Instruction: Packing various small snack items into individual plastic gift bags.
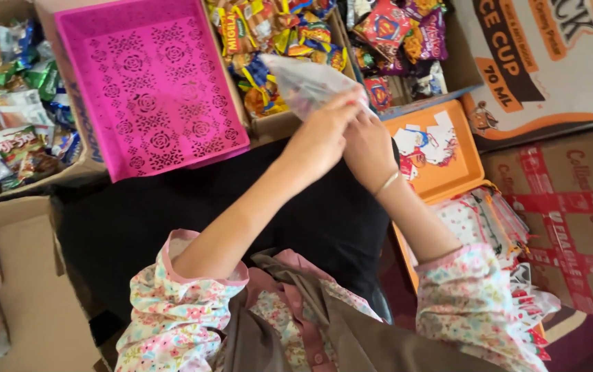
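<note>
Clear plastic bag (308, 84) pinched between left hand (321, 138) and right hand (367, 146), both hands together.

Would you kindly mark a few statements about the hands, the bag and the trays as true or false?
1. Both hands hold a clear bag. True: the left hand and right hand meet at its lower end.
2. The pink tray is full of snacks. False: nothing lies in it.
3. The right wrist wears a bracelet. True.
4. The orange tray lies left of the pink tray. False: it lies to its right.
5. Snack packets fill the box beyond the bag. True.
</note>
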